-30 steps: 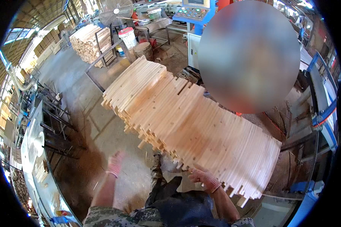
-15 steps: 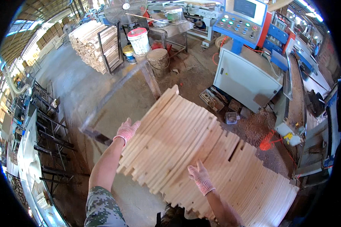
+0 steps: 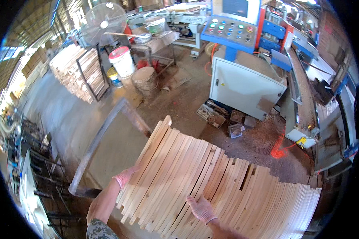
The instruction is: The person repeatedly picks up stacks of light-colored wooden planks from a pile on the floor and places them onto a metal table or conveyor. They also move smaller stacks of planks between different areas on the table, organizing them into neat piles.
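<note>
A long row of pale wooden strips (image 3: 175, 163) lies packed side by side in front of me, with uneven ends. My left hand (image 3: 125, 176), in a pinkish knit glove, presses along the outer side of the leftmost strip. Its fingers look stretched out, the tips partly hidden by the wood. On top of the row rests my right hand (image 3: 202, 209), gloved alike, thumb apart from the fingers, beside a narrow dark gap between strips. Some of its fingertips are hard to see. A short, wider slot shows farther right in the row.
A metal frame (image 3: 95, 149) stands at the row's left end. Beyond are a white bucket with a red rim (image 3: 122, 63), a dusty bucket (image 3: 145, 79) and another wood stack (image 3: 77, 69). A control cabinet (image 3: 243, 87) and a coiled orange hose (image 3: 278, 150) are at right.
Thin dark gaps have opened between strips near my right hand. The left strips now stand slightly apart from the others. Both hands and the row sit lower in view.
</note>
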`<state>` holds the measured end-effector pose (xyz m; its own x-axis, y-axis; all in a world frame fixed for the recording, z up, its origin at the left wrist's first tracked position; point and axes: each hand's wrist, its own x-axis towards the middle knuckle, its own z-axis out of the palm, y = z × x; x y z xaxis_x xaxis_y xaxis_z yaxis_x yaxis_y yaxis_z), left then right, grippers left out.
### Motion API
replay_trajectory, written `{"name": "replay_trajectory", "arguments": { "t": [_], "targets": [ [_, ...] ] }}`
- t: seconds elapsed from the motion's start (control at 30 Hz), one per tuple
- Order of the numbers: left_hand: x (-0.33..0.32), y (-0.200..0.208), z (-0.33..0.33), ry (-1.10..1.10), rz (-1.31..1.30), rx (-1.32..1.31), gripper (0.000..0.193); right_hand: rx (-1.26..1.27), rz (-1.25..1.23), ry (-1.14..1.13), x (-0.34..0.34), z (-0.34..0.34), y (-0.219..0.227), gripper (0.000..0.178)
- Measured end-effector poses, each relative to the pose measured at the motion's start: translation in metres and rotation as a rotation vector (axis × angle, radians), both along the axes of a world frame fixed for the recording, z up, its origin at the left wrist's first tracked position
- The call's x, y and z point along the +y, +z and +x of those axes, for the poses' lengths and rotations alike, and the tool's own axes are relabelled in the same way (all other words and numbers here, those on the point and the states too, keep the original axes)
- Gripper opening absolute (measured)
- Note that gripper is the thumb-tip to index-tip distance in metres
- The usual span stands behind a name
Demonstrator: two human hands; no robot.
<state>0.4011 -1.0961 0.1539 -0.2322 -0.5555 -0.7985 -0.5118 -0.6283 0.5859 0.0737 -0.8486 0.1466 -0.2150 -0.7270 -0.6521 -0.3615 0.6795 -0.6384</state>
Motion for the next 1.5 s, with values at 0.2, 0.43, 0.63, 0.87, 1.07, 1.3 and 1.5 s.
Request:
{"name": "replay_trajectory", "arguments": {
  "t": [0.2,0.43,0.63,0.87,1.07,1.3,1.5],
  "targets": [
    [0.001,0.001,-0.001,0.020,0.006,-0.091,0.114,0.071,0.121,0.051,-0.002,0.000,0.001,0.131],
    [-0.006,-0.027,0.016,0.008,0.015,-0.010,0.103,-0.059,0.249,0.046,-0.011,-0.002,0.031,0.140],
    [0.004,-0.012,0.015,0.136,0.069,0.188,0.083,0.031,0.161,0.049,-0.009,0.007,0.041,0.132],
    [0.014,0.006,0.005,-0.059,-0.188,0.031,0.071,0.230,0.053,-0.040,-0.007,0.012,0.046,0.126],
    [0.046,0.021,0.003,-0.060,0.002,0.301,0.064,0.206,0.157,-0.043,0.017,0.002,0.044,0.122],
    [0.110,0.047,-0.011,-0.133,-0.122,0.212,0.076,0.120,0.188,-0.177,0.103,-0.001,0.061,0.092],
    [0.156,0.065,-0.027,-0.071,-0.119,0.112,0.066,-0.037,0.166,-0.341,0.160,-0.018,0.103,0.062]
  ]
}}
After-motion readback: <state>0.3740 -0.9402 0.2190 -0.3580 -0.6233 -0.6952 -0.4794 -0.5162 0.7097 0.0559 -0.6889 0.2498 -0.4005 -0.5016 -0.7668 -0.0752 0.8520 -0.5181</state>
